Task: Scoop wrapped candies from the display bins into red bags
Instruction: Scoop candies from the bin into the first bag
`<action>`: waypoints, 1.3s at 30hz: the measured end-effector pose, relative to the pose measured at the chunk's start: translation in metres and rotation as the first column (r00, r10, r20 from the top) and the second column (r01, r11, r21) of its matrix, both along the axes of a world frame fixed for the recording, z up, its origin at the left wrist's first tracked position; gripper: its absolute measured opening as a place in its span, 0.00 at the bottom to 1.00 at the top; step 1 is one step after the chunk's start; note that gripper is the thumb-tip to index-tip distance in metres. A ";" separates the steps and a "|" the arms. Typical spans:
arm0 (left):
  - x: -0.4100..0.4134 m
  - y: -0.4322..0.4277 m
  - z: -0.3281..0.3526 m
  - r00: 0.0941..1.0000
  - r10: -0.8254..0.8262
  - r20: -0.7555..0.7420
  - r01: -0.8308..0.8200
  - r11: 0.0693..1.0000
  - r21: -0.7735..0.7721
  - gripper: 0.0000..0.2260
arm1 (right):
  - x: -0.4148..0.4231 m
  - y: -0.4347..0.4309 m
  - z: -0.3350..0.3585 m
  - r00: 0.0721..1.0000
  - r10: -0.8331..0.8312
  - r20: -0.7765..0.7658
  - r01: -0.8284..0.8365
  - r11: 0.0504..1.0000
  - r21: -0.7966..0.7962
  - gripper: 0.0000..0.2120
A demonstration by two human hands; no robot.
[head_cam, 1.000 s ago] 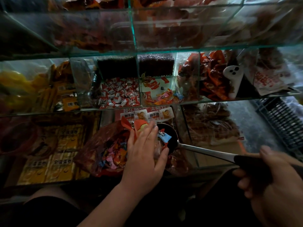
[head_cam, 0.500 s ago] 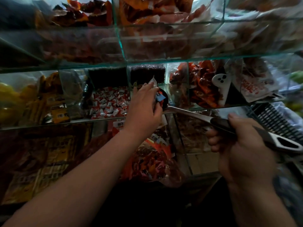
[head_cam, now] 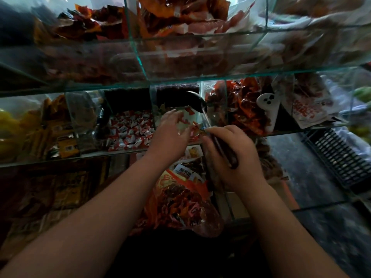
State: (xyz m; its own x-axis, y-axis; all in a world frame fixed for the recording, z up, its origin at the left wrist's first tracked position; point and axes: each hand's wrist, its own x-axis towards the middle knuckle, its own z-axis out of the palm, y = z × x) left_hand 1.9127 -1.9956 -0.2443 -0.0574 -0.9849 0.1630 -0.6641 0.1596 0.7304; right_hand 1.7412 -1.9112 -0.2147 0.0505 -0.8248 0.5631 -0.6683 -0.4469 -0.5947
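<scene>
The right hand (head_cam: 230, 157) has swung in from three o'clock. It's clamped round the scoop (head_cam: 193, 101) handle, bowl up at eleven o'clock inside the glass bin (head_cam: 153, 115). The left hand (head_cam: 170, 135), fingers spread loose, hovers over the wrapped candies (head_cam: 189, 117) — the red bag (head_cam: 180, 207) sits at six o'clock below both.

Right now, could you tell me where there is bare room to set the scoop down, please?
Only the grey surface right of the right hand, bordered by the black crate and the glass shelf edge, looks bare. The bins are crowded: white-and-red candies fill one, the left hand and scoop occupy the next.
</scene>
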 end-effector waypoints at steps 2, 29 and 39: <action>0.011 0.031 0.008 0.997 -0.026 -0.075 0.018 0.995 -0.100 0.14 | -0.001 0.013 0.008 0.993 -0.008 0.121 0.018 0.996 -0.084 0.10; 0.042 0.180 -0.053 0.967 0.130 0.220 -0.149 0.986 0.071 0.08 | 0.014 0.113 -0.051 0.924 -0.218 0.315 -0.025 0.787 0.616 0.04; 0.045 0.192 -0.058 0.964 0.144 0.225 -0.169 0.981 0.095 0.24 | 0.046 0.076 -0.081 0.968 0.095 -0.232 0.038 0.859 0.511 0.11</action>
